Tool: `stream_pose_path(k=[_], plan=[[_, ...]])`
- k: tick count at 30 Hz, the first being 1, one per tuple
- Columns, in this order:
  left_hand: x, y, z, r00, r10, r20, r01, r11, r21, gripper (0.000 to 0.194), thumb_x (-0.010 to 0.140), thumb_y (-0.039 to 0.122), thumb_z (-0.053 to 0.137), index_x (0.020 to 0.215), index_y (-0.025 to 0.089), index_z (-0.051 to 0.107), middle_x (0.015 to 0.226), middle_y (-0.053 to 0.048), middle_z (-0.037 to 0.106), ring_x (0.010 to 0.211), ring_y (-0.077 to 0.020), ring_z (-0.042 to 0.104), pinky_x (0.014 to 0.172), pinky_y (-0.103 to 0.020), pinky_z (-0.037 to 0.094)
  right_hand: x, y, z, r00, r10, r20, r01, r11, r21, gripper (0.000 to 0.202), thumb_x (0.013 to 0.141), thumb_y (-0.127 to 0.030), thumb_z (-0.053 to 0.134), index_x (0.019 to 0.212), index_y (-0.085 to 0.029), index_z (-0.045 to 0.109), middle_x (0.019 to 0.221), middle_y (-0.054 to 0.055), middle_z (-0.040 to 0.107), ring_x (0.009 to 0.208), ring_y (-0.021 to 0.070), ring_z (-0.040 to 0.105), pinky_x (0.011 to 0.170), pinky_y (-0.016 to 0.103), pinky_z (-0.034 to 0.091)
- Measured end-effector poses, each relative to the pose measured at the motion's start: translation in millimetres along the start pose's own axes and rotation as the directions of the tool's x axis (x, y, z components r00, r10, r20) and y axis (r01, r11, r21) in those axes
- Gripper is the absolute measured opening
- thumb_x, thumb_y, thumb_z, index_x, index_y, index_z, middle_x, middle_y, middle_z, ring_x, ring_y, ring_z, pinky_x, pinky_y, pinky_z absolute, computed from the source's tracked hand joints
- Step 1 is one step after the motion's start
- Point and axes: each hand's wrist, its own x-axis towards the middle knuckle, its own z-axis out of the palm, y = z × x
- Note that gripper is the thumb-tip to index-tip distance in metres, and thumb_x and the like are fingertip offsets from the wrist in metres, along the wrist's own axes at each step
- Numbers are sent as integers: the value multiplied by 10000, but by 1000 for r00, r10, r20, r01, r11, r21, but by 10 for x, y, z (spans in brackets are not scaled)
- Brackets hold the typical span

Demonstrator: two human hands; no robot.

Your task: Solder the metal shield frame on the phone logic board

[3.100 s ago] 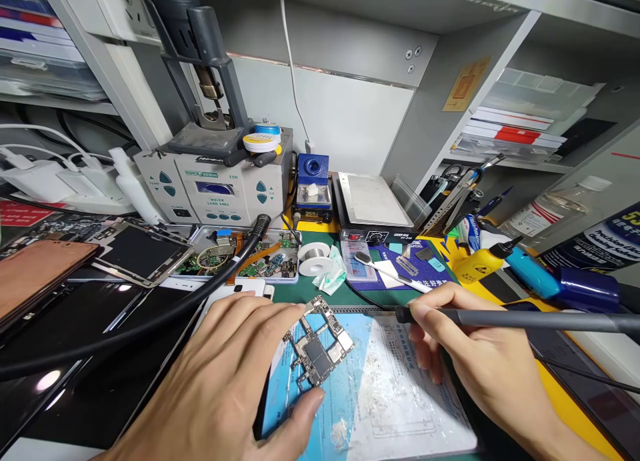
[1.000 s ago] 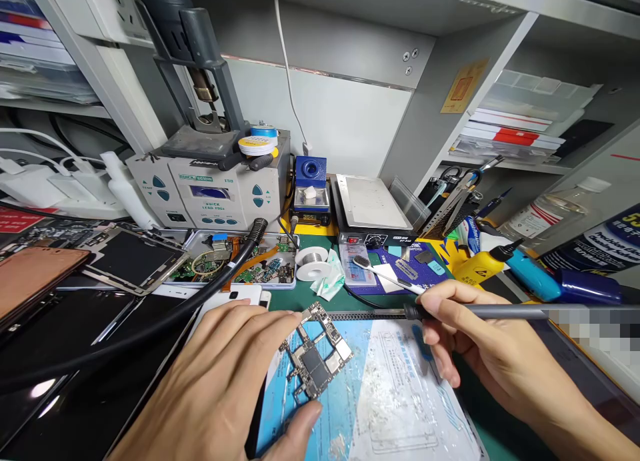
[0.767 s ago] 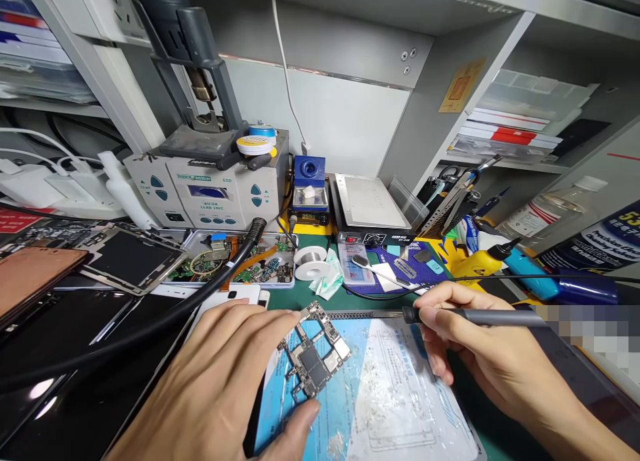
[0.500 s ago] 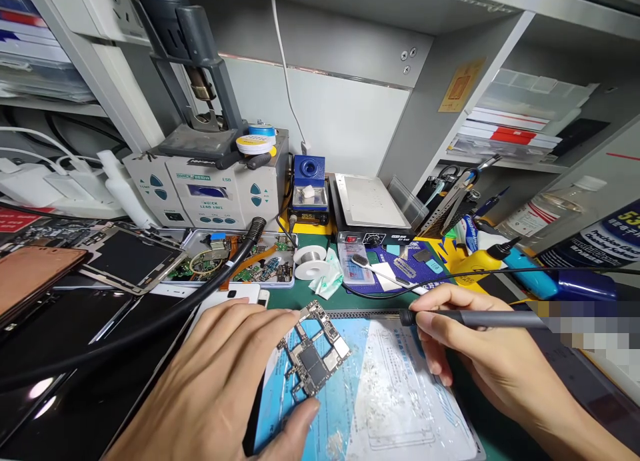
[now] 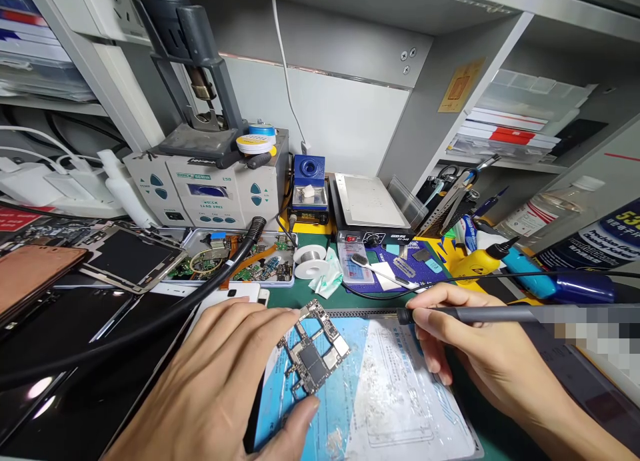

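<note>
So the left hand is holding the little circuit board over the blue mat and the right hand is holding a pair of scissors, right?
Not quite. In the head view the right hand holds a slim grey soldering iron, not scissors. The left hand does hold the circuit board over the blue mat.

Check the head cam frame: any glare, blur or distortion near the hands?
Head view: wide-angle bending of the shelf edges; glare spots on the black screens at left; a pixelated block hides the soldering iron handle; circuit board and both hands look sharp.
</note>
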Motion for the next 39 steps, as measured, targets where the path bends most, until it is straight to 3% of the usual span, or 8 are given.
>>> stream_pose_path(k=[19, 26, 31, 39], plan=[[-22, 12, 0, 999, -31, -9, 31, 999, 12, 512, 800, 289, 637, 1285, 155, 543, 1198, -130, 634, 1199, -338, 506, 918, -456, 424, 9, 1, -3, 1000, -11, -10, 11, 999, -35, 218, 814, -393, 813, 766, -197, 731, 488, -23, 626, 364, 157, 571, 345, 244, 440], [15, 24, 5, 995, -99, -18, 97, 992, -86, 451, 821, 401, 646, 1250, 273, 593, 1112, -54, 708, 1121, -298, 648, 922, -419, 553, 12, -20, 4, 1000, -14, -4, 14, 999, -52, 155, 786, -314, 822, 767, -199, 720, 476, -25, 638, 362, 158, 574, 348, 242, 442], [102, 71, 15, 989, -141, -43, 133, 980, -149, 412, 835, 443, 640, 1215, 285, 621, 1067, -50, 722, 1111, -292, 676, 980, -420, 561, 16, -13, -12, 1000, -16, 5, 16, 999, -49, 217, 826, -390, 792, 771, -196, 711, 474, -7, 640, 358, 161, 564, 355, 255, 440], [9, 31, 3, 996, -80, -29, 79, 996, -34, 485, 803, 375, 646, 1264, 240, 575, 1148, -75, 697, 1136, -310, 627, 913, -431, 521, 11, -15, -18, 1000, -9, 11, 10, 999, -51, 214, 840, -394, 782, 757, -212, 707, 472, -12, 644, 366, 166, 572, 369, 257, 443]])
